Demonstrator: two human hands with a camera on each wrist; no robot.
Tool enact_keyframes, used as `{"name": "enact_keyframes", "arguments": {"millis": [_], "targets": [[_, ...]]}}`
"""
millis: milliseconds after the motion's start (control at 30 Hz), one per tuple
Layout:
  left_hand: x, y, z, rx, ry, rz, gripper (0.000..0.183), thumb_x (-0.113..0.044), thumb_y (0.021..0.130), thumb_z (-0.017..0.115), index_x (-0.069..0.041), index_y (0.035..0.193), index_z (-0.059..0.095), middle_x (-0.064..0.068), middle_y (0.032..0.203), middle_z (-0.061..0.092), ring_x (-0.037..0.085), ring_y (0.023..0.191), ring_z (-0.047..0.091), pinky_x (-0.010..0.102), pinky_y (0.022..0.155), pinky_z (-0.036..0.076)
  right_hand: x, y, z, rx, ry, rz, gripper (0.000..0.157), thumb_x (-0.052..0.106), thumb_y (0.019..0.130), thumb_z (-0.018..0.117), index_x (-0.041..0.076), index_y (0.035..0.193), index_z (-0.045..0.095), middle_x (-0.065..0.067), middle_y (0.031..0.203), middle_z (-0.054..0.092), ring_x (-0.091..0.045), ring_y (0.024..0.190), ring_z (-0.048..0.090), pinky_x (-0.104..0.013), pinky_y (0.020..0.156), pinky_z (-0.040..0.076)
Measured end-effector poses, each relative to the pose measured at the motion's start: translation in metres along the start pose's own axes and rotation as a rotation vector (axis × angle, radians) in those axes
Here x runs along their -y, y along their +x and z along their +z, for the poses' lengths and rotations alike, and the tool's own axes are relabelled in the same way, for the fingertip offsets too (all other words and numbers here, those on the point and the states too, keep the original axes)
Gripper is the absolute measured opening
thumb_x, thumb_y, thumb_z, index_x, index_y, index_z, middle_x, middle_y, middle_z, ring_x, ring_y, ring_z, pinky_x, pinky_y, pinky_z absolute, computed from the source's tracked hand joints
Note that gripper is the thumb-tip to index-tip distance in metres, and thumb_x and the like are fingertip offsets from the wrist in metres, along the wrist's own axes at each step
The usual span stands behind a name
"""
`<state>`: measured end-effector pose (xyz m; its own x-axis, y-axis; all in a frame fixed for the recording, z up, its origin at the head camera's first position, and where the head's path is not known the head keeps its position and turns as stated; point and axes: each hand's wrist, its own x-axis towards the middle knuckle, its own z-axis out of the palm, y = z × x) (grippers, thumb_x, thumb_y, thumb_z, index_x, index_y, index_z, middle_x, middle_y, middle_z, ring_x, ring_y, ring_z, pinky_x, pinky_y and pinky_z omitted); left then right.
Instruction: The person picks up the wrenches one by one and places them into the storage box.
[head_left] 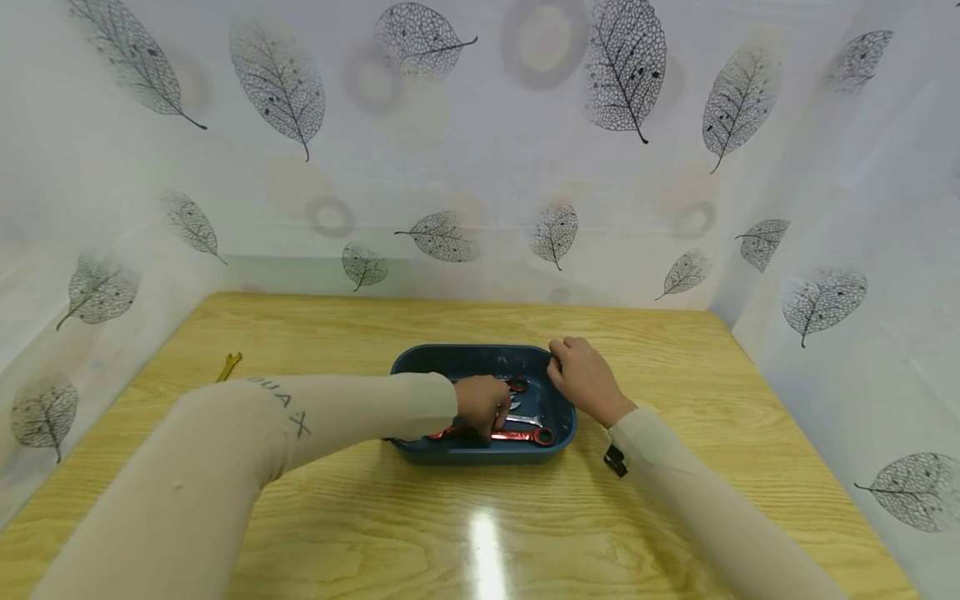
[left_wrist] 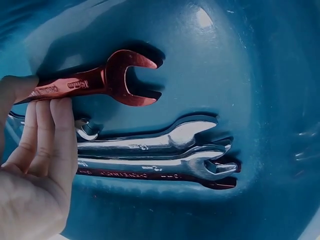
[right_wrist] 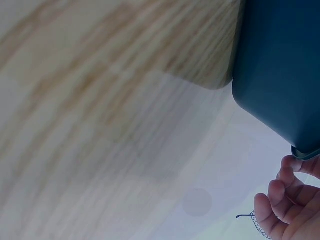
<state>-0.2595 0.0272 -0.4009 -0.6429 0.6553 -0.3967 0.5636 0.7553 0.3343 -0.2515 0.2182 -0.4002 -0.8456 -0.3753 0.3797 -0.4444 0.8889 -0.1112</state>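
Note:
Inside a dark blue plastic bin (head_left: 480,457), my left hand (head_left: 480,406) reaches down among the wrenches. Between thumb and fingertips it pinches a red open-ended wrench (left_wrist: 80,82), whose forked end points away from the hand in the left wrist view. Beside that wrench lies a pile of silver wrenches (left_wrist: 160,162), with another red wrench (left_wrist: 210,183) partly hidden beneath them. My right hand (head_left: 588,379) grips the bin's right back corner, fingers curled at the rim (right_wrist: 305,152).
A yellow wrench (head_left: 229,365) lies on the wooden table (head_left: 360,517) at the left, partly hidden by the left sleeve (head_left: 315,421). Leaf-patterned curtains (head_left: 480,167) enclose the table's back and sides. A small black device (head_left: 615,460) hangs at the right wrist.

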Motion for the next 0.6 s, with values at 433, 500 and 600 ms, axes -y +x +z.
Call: {"name": "enact_keyframes", "arguments": {"millis": [433,500,600], "targets": [[-0.007,-0.008,-0.005,-0.009,0.036,-0.014,0.022,-0.004,0.067,0.081,-0.015,0.063,0.063,-0.007,0.07,0.058,0.009,0.064,0.049,0.023,0.056,0.042,0.0,0.001,-0.001,0.0,0.008,-0.002,0.018,0.007,0.089,0.053,0.009,0.072,0.049,-0.003,0.062,0.037,-0.016,0.058,0.032,-0.029,0.057,0.029],[-0.008,-0.01,-0.006,-0.005,0.045,-0.016,0.02,-0.005,0.068,0.081,-0.015,0.064,0.063,-0.007,0.07,0.059,0.009,0.063,0.049,0.023,0.057,0.042,0.0,0.001,0.0,-0.004,0.006,-0.006,0.018,0.007,0.088,0.052,0.009,0.071,0.048,-0.003,0.061,0.037,-0.016,0.057,0.032,-0.029,0.056,0.029],[-0.009,-0.012,-0.007,-0.001,0.059,-0.013,0.019,-0.007,0.068,0.081,-0.015,0.065,0.064,-0.008,0.07,0.059,0.009,0.064,0.049,0.023,0.057,0.042,-0.001,0.0,0.001,-0.01,0.005,-0.01,0.018,0.007,0.088,0.052,0.009,0.071,0.048,-0.003,0.061,0.037,-0.016,0.057,0.031,-0.029,0.056,0.029]]}}
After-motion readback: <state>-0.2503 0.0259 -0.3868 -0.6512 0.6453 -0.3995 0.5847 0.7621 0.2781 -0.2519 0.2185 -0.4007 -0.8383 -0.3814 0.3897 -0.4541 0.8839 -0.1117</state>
